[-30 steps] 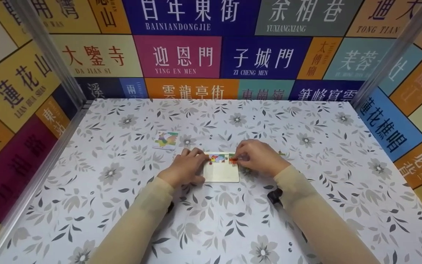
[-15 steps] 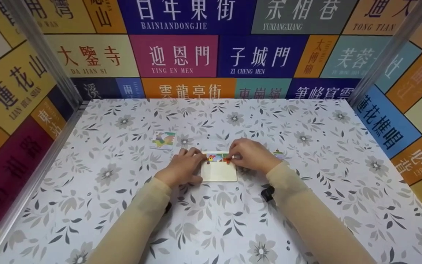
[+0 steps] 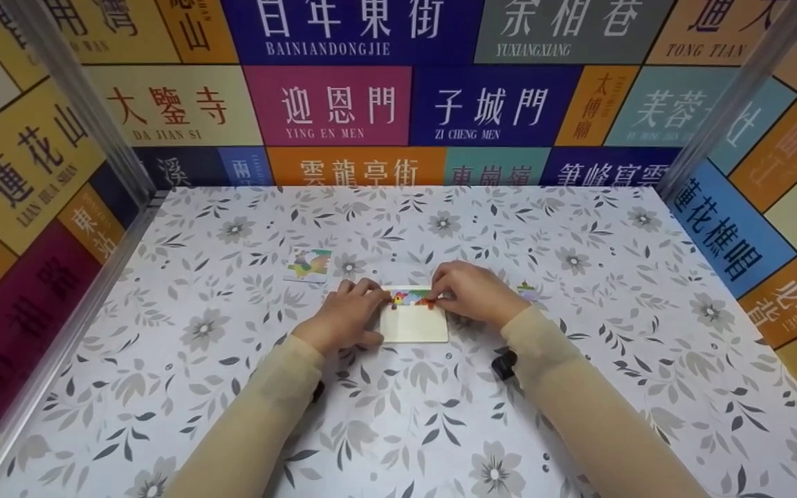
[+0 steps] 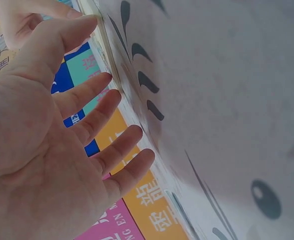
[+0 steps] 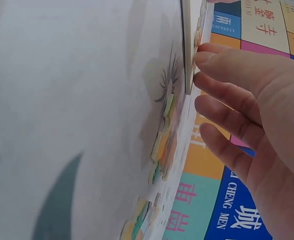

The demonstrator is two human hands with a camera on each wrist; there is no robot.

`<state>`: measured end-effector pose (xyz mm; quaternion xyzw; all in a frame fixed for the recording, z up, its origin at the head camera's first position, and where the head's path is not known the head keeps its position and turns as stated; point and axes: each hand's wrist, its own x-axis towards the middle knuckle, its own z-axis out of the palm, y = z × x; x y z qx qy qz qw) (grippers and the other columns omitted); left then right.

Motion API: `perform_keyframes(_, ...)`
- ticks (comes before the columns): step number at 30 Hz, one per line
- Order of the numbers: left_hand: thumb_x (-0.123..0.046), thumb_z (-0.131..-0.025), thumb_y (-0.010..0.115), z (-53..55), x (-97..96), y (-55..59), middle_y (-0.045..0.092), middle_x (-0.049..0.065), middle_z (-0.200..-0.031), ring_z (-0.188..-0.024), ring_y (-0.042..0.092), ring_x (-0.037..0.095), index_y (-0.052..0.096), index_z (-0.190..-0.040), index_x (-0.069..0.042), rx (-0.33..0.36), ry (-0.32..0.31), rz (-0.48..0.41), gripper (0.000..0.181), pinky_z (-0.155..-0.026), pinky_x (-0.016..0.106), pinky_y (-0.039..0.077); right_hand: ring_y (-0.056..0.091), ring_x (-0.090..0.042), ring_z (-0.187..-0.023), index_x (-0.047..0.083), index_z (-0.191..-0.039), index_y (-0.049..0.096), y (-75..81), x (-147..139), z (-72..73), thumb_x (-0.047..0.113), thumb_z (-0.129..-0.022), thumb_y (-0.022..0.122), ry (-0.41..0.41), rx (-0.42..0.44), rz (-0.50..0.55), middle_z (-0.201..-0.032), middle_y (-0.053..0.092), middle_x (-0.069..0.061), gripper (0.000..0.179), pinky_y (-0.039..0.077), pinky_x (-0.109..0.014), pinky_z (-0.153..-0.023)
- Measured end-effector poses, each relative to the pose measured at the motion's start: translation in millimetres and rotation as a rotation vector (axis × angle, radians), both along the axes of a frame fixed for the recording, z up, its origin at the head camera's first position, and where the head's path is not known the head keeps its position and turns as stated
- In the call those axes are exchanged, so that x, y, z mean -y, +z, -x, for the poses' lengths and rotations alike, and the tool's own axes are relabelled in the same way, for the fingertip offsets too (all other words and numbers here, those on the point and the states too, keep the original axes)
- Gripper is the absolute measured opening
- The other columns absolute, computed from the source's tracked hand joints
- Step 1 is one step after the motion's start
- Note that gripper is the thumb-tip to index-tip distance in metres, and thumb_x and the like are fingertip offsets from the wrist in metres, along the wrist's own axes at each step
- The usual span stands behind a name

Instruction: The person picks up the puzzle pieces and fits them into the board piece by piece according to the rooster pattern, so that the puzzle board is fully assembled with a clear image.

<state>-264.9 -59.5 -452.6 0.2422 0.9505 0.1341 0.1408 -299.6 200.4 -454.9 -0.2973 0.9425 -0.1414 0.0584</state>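
Note:
A small cream puzzle board [image 3: 414, 326] lies flat on the table, with a row of colourful jigsaw pieces [image 3: 409, 298] along its far side. My left hand [image 3: 346, 315] rests at the board's left edge, fingertips near the row's left end. In the left wrist view its thumb [image 4: 79, 32] touches the board edge and the other fingers are spread. My right hand [image 3: 471, 294] pinches a red and green jigsaw piece [image 3: 424, 301] at the row's right end with thumb and forefinger. Its fingertips partly cover that piece.
Several loose jigsaw pieces [image 3: 526, 289] lie right of the board, partly behind the right hand; the right wrist view shows them flat [image 5: 162, 145]. A colourful picture stack [image 3: 310, 265] sits back left. Sign-printed walls [image 3: 343, 104] border the floral tabletop [image 3: 495, 429].
The right hand has shifted the red and green piece slightly left, closing the gap to its neighbours in the row. The left hand stays at the board's left edge. The head view has shifted slightly.

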Motion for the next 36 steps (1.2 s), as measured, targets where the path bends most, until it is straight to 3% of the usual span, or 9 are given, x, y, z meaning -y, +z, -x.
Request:
perform_keyframes(6,-0.032,-0.086,0.082,-0.5,0.0,-0.5,0.046,0.007,-0.153,-0.137,0.041,0.037,0.053,-0.149,-0.019,-0.017,-0.007,0.001,0.070,-0.111,0.058,0.039,0.064,-0.021,-0.107,0.018,-0.110,0.082,-1.8,-4.7,-3.0,0.020,-0.095,0.076,0.030,-0.018,0.047,-0.114,0.069,-0.001,0.017,0.053,-0.042,-0.099)
perform_keyframes(14,-0.030,-0.086,0.082,1.6,-0.5,0.9,0.046,0.008,-0.151,-0.135,0.042,0.037,0.055,-0.146,-0.018,-0.020,-0.016,0.001,0.067,-0.109,0.059,0.040,0.064,-0.023,-0.118,0.015,-0.116,0.079,-0.1,-13.4,-9.1,0.018,-0.094,0.076,0.028,-0.024,0.085,-0.124,0.071,-0.001,0.023,0.051,-0.044,-0.104)
perform_keyframes(22,-0.031,-0.086,0.082,2.5,1.0,-0.6,0.047,0.007,-0.151,-0.136,0.041,0.036,0.055,-0.147,-0.019,-0.006,-0.009,-0.005,0.068,-0.110,0.058,0.039,0.062,-0.023,-0.124,0.017,-0.119,0.078,10.1,-22.2,-10.2,0.012,-0.093,0.074,-0.044,0.030,0.106,-0.126,0.070,0.000,0.027,0.048,-0.046,-0.109)
perform_keyframes(36,-0.029,-0.085,0.082,1.6,0.7,-1.7,0.048,0.006,-0.151,-0.135,0.042,0.037,0.056,-0.144,-0.020,-0.015,-0.008,-0.014,0.065,-0.110,0.058,0.039,0.067,-0.020,-0.102,0.016,-0.111,0.080,9.9,-41.1,-18.1,0.013,-0.090,0.078,-0.036,0.007,0.077,-0.110,0.072,0.000,0.021,0.055,-0.043,-0.093)
